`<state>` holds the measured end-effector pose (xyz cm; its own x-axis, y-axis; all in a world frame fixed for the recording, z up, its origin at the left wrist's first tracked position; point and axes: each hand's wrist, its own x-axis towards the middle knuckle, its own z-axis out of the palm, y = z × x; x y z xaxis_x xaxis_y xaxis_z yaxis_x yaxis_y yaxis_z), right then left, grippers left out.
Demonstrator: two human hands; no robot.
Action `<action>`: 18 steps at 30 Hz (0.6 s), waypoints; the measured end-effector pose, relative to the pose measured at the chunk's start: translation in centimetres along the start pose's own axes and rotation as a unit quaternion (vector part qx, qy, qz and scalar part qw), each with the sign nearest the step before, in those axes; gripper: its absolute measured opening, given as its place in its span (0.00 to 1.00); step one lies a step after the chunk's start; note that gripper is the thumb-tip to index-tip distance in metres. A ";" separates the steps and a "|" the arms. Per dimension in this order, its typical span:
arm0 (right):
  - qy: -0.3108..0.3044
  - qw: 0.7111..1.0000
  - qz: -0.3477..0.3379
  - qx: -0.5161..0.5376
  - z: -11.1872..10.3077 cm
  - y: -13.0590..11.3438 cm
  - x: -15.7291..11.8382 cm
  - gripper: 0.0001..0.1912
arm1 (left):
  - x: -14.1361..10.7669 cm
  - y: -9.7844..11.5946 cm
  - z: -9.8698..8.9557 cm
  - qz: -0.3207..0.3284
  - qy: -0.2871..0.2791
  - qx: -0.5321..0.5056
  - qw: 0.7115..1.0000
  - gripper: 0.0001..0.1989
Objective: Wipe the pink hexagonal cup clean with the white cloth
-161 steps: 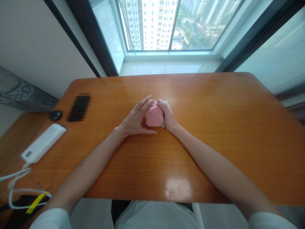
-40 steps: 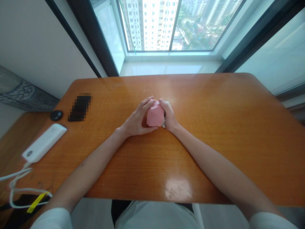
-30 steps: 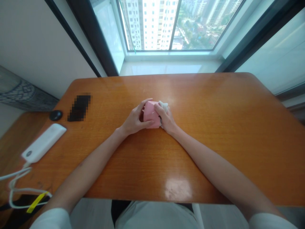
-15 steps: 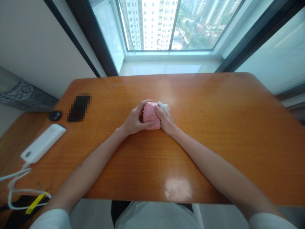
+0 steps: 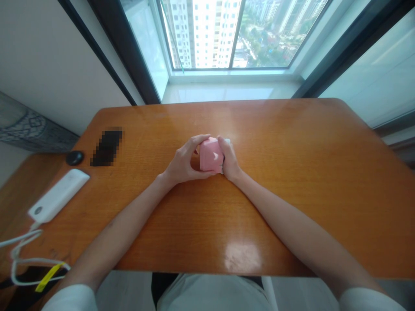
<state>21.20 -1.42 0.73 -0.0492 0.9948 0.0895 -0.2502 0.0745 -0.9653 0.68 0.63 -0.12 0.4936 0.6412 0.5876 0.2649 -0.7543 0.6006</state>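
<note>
A small pink box-shaped object [image 5: 210,156] is held up over the middle of the table, between both hands. My left hand [image 5: 186,162] grips it from the left, thumb along the near edge and fingers over the far edge. A small whitish patch shows on its front face. On the right side, my right hand [image 5: 231,160] is closed around a crumpled white cloth [image 5: 228,141] and presses against the pink object. Most of the cloth is hidden behind the fingers; only small bits of it show.
On the left of the wooden table [image 5: 308,172] lie a white power strip-like block [image 5: 60,194] with a white cable [image 5: 42,259], a round black object [image 5: 75,157] and a blurred-out dark item [image 5: 107,147]. A window [image 5: 227,34] stands beyond the far edge.
The pink object has turned and shifted slightly right in my left hand. My right hand has moved a little, its thumb now along the object's right edge, and less of the white cloth shows.
</note>
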 end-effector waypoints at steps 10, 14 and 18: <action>-0.009 0.999 0.019 0.036 0.3 -0.7 0.3 0.33 | -0.5 -1.5 0.4 -0.014 -0.024 -0.018 0.999 0.68; -0.008 0.996 0.060 0.065 0.3 -0.9 1.2 0.37 | -0.5 -1.4 -0.3 0.026 -0.056 0.069 0.996 0.65; -0.023 0.997 0.055 0.052 0.3 -0.6 0.9 0.39 | -0.1 -0.6 -0.3 0.009 -0.030 0.037 0.999 0.60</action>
<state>21.06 -0.58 1.49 -0.1262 0.9920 -0.0019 -0.3402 -0.0451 -0.9393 0.24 1.03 -0.38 0.5468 0.6196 0.5631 0.3156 -0.7755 0.5468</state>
